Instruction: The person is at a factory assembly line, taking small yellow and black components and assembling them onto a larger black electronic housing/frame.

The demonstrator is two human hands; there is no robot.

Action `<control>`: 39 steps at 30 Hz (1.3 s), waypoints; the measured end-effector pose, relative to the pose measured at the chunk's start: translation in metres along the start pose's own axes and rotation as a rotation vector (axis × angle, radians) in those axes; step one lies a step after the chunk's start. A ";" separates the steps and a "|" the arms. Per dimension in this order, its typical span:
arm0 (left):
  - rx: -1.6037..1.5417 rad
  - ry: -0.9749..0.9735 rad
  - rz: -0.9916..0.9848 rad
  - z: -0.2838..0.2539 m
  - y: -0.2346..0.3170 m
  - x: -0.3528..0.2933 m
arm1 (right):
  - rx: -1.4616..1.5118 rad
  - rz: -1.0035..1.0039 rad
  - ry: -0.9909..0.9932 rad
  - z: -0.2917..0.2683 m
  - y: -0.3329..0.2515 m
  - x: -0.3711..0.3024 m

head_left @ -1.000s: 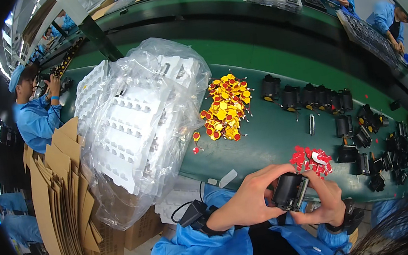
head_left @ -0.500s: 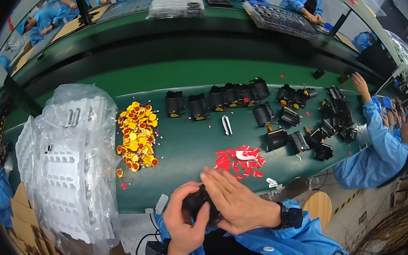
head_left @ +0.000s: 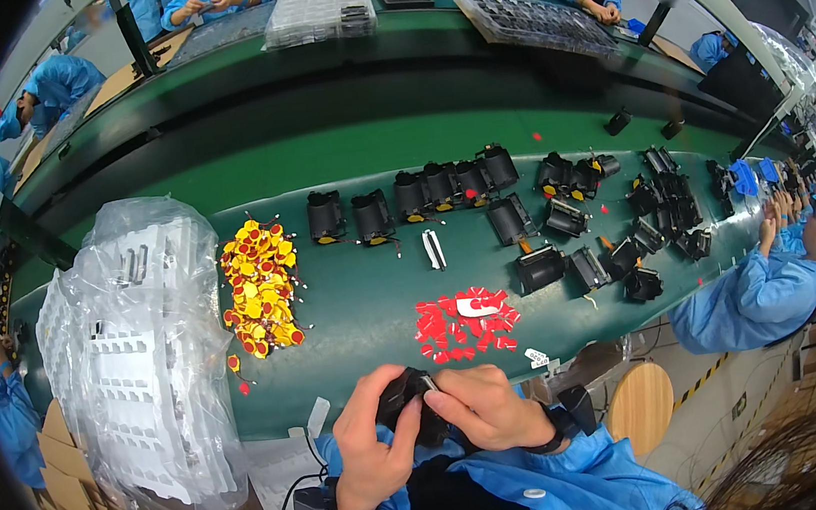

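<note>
Close to my body, just off the table's near edge, a black plastic housing point(head_left: 399, 391) is held between both hands. My left hand point(head_left: 366, 456) is closed around its left side, thumb pressed against the face toward me. On the other side, my right hand point(head_left: 491, 405) is closed at its edge, thumb and bent fingers pinching beside a thin pale edge. What the right fingertips pinch is too small to make out. Beyond my hands lies a spread of small red pieces point(head_left: 431, 328) with a white piece point(head_left: 477, 306) on it.
Left of centre is a heap of yellow-and-red discs with wires point(head_left: 261, 287). Several black housings point(head_left: 509, 220) stand across the back and right. Bagged white trays point(head_left: 131, 387) sit at the left. A small white-and-black piece point(head_left: 434, 250) lies mid-table. A co-worker point(head_left: 754, 291) sits at the right.
My right hand has gone from lying flat across the housing to pinching its edge with bent fingers. The co-worker at the right has lowered a raised arm. The view has shifted slightly.
</note>
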State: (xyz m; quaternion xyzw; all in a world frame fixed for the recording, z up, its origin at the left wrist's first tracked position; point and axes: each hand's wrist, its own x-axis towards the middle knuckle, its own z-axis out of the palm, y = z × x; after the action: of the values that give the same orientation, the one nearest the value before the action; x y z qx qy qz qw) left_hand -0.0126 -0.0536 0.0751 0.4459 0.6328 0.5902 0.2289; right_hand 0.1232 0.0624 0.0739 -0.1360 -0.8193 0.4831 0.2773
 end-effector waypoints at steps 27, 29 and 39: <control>0.181 0.088 0.278 -0.003 0.002 0.006 | 0.077 -0.034 -0.003 0.014 0.005 0.006; 0.122 0.095 0.237 -0.005 0.006 0.008 | -0.013 -0.060 0.070 0.016 0.002 0.005; -0.216 -0.073 0.137 -0.023 -0.001 0.005 | 0.145 -0.125 -0.226 -0.012 -0.019 0.016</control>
State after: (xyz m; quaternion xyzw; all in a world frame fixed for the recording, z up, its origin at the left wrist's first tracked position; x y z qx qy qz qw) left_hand -0.0344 -0.0617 0.0802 0.4820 0.5248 0.6525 0.2578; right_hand 0.1180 0.0693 0.0999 -0.0092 -0.8151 0.5351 0.2219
